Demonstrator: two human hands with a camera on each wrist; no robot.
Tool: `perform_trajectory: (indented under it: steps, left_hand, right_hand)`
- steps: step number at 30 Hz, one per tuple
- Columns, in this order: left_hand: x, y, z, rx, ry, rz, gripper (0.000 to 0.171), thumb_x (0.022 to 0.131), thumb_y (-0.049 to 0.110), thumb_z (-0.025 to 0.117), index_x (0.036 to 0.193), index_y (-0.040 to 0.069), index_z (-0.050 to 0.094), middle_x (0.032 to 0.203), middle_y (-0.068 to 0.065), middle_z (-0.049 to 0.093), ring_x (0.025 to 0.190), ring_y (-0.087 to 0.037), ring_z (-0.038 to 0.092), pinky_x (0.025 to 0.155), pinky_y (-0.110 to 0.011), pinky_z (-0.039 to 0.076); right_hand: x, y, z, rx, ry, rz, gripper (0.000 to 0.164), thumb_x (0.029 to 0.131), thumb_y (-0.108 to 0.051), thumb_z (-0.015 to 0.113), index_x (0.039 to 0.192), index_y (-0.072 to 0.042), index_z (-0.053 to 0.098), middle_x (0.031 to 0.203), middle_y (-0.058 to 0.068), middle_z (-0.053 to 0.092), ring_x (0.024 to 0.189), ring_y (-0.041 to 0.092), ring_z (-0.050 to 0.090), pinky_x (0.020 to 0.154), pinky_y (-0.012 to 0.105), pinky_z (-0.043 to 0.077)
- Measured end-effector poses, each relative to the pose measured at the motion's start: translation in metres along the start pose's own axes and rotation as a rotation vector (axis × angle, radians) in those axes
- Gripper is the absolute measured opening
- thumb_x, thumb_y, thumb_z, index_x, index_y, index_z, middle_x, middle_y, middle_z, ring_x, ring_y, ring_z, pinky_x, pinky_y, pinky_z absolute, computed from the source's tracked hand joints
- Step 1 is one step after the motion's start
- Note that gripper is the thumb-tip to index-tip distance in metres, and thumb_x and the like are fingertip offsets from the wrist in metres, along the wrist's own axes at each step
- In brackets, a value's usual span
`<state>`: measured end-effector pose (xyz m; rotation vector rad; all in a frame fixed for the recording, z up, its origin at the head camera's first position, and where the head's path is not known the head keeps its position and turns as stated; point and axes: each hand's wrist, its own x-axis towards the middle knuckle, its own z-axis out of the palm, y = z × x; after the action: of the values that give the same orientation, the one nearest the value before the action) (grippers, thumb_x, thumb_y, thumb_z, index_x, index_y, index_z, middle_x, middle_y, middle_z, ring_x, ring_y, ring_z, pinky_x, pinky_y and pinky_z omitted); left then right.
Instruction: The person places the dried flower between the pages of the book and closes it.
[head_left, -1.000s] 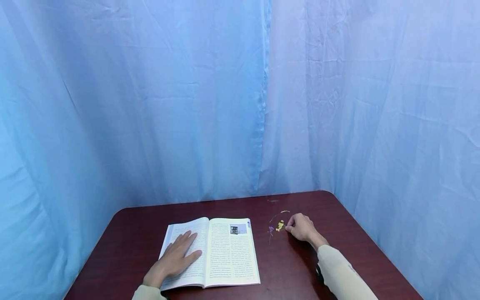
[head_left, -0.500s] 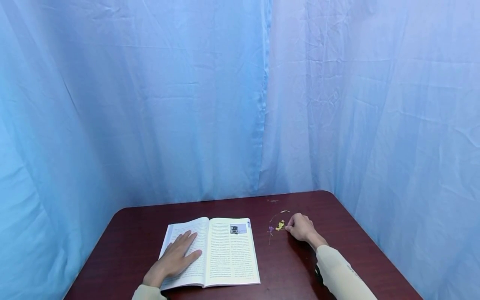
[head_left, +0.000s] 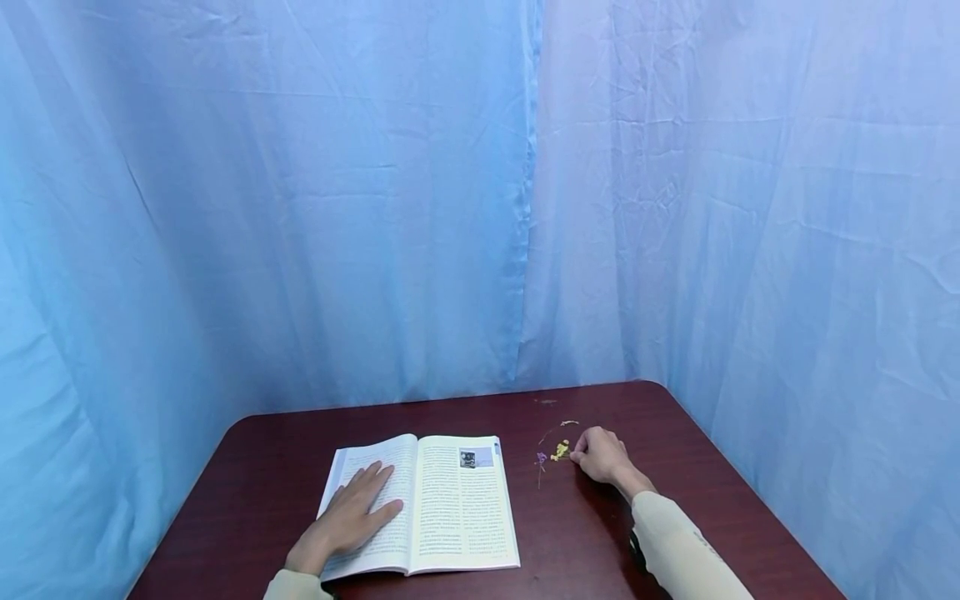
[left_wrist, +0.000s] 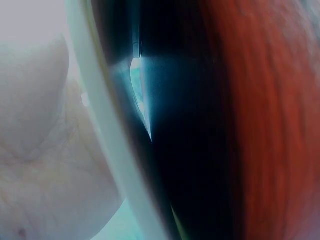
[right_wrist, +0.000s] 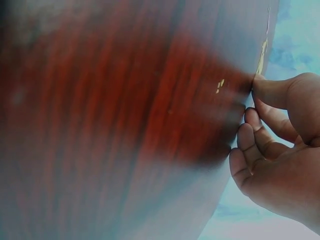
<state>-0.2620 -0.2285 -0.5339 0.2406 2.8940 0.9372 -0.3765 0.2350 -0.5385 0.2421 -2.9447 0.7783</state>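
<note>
Yellow flowers (head_left: 561, 451) lie toward two o'clock of the open book (head_left: 467, 510), the grip of the right hand (head_left: 602, 456) seemingly pinched on their stem (head_left: 569, 455), while the straight-fingered left hand (head_left: 348, 514) rests on the left page (head_left: 403, 477), probably keeping it flat.

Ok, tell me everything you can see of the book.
The open book lies face up on the dark red table, its white, paper-looking pages printed. The right page has a small picture near its top; the left page curves toward the spine. The left grip, fingers extended, rests on the left page.
</note>
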Motion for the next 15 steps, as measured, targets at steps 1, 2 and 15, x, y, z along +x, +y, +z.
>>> perform_trajectory:
  steps: [1, 2, 15]
  left_hand:
    - [-0.0001, 0.0001, 0.0001, 0.0, 0.0, -0.001, 0.076, 0.113, 0.048, 0.066, 0.171, 0.004, 0.046, 0.182, -0.03, 0.034, 0.171, -0.059, 0.024, 0.134, -0.084, 0.019]
    - [-0.0003, 0.0001, 0.0001, -0.001, 0.0, -0.003, 0.076, 0.113, 0.048, 0.066, 0.171, 0.004, 0.046, 0.182, -0.03, 0.034, 0.171, -0.059, 0.024, 0.135, -0.084, 0.019]
    - [0.0013, -0.0033, 0.0018, 0.013, 0.006, 0.0, 0.076, 0.112, 0.048, 0.067, 0.171, 0.005, 0.047, 0.181, -0.03, 0.036, 0.17, -0.06, 0.026, 0.133, -0.085, 0.021]
  right_hand:
    - [0.0, 0.0002, 0.0004, 0.0, 0.0, 0.0, 0.022, 0.105, -0.014, 0.081, 0.084, -0.013, 0.077, 0.087, -0.001, 0.076, 0.08, 0.015, 0.065, 0.088, 0.052, 0.058]
    - [0.0, 0.0005, 0.0008, 0.0, -0.001, 0.0, 0.022, 0.105, -0.014, 0.081, 0.084, -0.013, 0.076, 0.087, -0.001, 0.076, 0.08, 0.015, 0.066, 0.088, 0.053, 0.058]
    - [0.0052, 0.0005, 0.0034, -0.019, 0.015, -0.014, 0.023, 0.102, -0.01, 0.082, 0.082, -0.016, 0.074, 0.087, -0.001, 0.075, 0.084, 0.018, 0.067, 0.091, 0.057, 0.06]
